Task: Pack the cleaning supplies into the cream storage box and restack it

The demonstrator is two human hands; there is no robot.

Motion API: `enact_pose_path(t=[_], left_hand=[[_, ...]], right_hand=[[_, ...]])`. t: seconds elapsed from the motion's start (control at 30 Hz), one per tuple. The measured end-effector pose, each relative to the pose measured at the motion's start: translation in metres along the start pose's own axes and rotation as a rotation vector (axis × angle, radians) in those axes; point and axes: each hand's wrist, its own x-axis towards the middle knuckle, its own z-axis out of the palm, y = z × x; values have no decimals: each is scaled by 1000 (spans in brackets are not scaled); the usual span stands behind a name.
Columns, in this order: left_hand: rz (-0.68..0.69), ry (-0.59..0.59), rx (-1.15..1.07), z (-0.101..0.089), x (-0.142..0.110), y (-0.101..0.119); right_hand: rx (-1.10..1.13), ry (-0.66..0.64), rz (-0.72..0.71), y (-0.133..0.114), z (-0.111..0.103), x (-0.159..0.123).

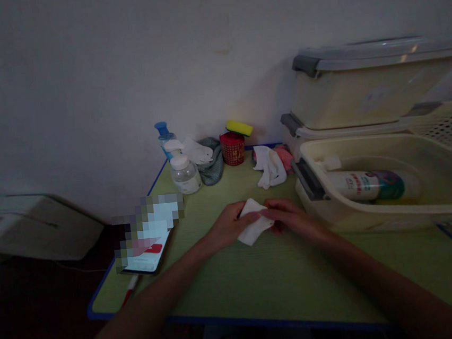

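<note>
A small folded white tissue is held between both hands above the middle of the green table. My left hand pinches it from the left, thumb on top and fingers beneath. My right hand grips its right edge with the thumb pressed over it; some of the fingers are hidden. Beyond the hands lies a crumpled white cloth beside a pink one.
A phone with a lit screen lies left, a cable below it. Behind stand a clear jar, a blue-capped bottle, a grey cloth and a red basket with a yellow sponge. Right: a cream bin holding a white bottle.
</note>
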Motion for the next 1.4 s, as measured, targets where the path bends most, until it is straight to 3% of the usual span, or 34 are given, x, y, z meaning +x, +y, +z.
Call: enact_pose_path(t=[0.17,0.4,0.5,0.7,0.8,1.0,1.13,1.2,1.4], left_hand=[[-18,-7,-58,0,1,-2],[-106,-160,-275,-1,-1,6],[-162,-222,-364,-5,-5,10],[-262,-379,-394,-17,-8,11],[-300,-410,-337,-23,-7,10],[-363,-440,-220,-30,-5,9],[-339,-460,-143,-32,-2,6],[-306,-420,-80,-32,0,5],[-180,-187,148,-31,4,1]], right_hand=[[6,46,-40,-4,2,-2],[13,104,-148,-9,0,-8],[-7,28,-170,-11,-3,-11],[55,-299,-191,-9,-14,-13],[-142,-250,-317,-6,-16,-12],[-796,-10,-895,-4,-13,-17],[-1106,35,-1103,-3,-10,-21],[-1168,35,-1114,-2,-9,-21],[-1197,-37,-884,1,-9,-14]])
